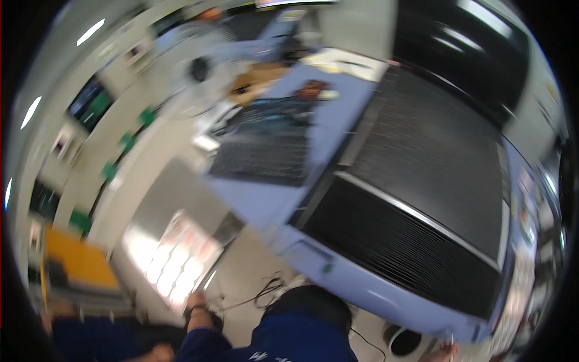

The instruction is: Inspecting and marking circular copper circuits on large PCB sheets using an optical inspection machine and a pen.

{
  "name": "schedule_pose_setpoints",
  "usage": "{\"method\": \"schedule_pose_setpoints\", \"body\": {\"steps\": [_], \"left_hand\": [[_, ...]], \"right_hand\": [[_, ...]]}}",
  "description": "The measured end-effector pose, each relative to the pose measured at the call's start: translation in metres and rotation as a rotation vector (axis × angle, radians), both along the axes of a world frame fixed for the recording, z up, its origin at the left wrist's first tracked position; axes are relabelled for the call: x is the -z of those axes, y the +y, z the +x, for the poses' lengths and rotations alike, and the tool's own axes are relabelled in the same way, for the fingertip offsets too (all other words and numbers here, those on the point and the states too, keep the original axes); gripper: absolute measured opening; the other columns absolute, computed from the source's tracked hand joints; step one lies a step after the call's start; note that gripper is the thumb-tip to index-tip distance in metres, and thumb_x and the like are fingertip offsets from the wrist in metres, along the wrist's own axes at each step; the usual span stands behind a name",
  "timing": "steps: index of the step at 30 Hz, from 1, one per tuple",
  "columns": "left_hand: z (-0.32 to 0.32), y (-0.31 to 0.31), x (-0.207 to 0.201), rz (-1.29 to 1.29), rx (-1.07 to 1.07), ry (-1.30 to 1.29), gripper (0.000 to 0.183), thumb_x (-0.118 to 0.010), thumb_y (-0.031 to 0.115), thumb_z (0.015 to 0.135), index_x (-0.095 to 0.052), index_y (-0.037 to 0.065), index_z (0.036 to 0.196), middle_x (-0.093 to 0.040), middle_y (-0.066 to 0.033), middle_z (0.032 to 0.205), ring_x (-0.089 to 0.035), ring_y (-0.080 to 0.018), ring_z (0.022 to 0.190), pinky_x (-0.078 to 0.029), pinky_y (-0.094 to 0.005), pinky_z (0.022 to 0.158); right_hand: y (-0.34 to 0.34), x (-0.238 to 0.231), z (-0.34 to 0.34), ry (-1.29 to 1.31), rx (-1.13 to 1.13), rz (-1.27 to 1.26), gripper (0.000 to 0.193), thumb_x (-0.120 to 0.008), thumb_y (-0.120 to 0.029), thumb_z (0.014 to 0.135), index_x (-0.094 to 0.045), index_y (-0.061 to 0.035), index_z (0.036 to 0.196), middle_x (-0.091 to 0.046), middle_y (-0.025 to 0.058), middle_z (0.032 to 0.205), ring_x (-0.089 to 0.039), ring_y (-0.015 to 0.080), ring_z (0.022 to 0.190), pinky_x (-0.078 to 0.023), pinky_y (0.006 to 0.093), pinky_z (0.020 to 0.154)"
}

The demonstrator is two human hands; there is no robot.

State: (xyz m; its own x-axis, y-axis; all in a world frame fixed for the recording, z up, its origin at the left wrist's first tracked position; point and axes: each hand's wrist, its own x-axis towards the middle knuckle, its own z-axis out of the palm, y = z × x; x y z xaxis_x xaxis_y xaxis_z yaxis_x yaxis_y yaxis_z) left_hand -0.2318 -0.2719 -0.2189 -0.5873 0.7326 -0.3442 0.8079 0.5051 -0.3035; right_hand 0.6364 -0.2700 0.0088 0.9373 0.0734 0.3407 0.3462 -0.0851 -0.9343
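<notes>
Glossy pale sheet, one only, pink-blotched and glaring, flat on a grey metal table at lower left. Left hand at its near edge, seemingly touching it; too blurred to tell whether spread or curled, or whether anything is pinched. Right hand barely in view at the bottom rim, just beside the near corner of one big pale-blue machine; cannot tell how far open, nothing seen in it. Two black ribbed panels across the machine's top. One black cable looped on the floor between hand and machine. One orange crate far left. One round fan beyond, well apart.
</notes>
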Motion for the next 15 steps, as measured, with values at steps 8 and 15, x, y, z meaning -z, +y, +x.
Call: {"method": "schedule_pose_setpoints", "body": {"steps": [8,15], "left_hand": [[0.151,0.184,-0.130,1.117,-0.313,-0.532,0.037,-0.053,0.031,0.095,-0.054,0.010,0.126,-0.057,-0.0119,0.124,-0.053,-0.0222,0.115,-0.044,-0.0364,0.094],[0.257,0.261,-0.235,1.315,0.092,-0.828,0.032,-0.053,0.029,0.096,-0.055,0.007,0.119,-0.059,-0.0132,0.114,-0.055,-0.0222,0.104,-0.046,-0.0348,0.086]], "right_hand": [[-0.166,0.117,0.047,0.748,0.476,0.667,0.059,-0.043,-0.044,0.102,-0.038,0.0003,0.140,-0.064,0.0252,0.118,-0.067,0.0325,0.096,-0.056,0.0350,0.075],[-0.252,0.152,0.067,0.905,0.787,0.681,0.097,-0.061,-0.074,0.080,-0.046,0.0098,0.128,-0.066,0.0186,0.112,-0.065,0.0225,0.083,-0.053,0.0264,0.064]]}}
